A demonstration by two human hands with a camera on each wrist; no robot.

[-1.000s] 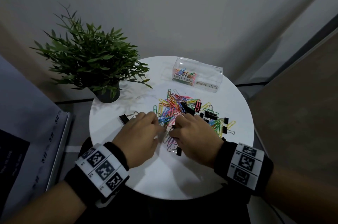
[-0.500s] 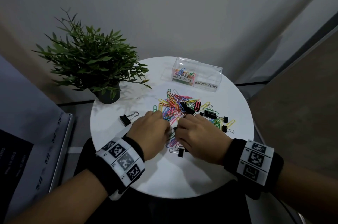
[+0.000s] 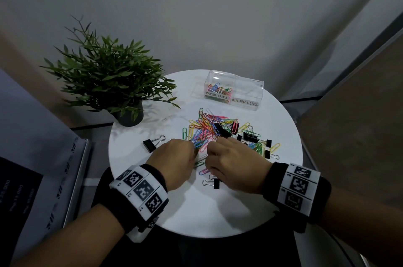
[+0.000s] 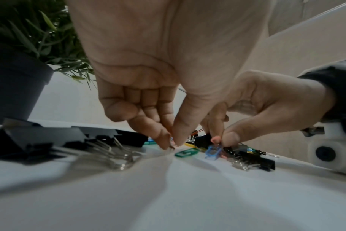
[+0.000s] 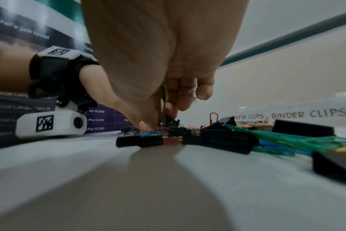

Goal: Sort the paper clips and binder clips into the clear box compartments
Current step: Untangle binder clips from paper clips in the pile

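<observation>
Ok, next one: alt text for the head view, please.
Both hands, left hand and right hand, reach into a pile of coloured paper clips and black binder clips on a round white table. Behind stands a clear box labelled PAPER CLIPS and BINDER CLIPS, with a potted plant to its left.

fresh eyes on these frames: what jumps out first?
The bright heap of coloured paper clips mixed with black binder clips at the middle of the round white table, with the left hand and right hand picking at its near edge. Behind it stands the clear box; a potted plant fills the far left.
</observation>
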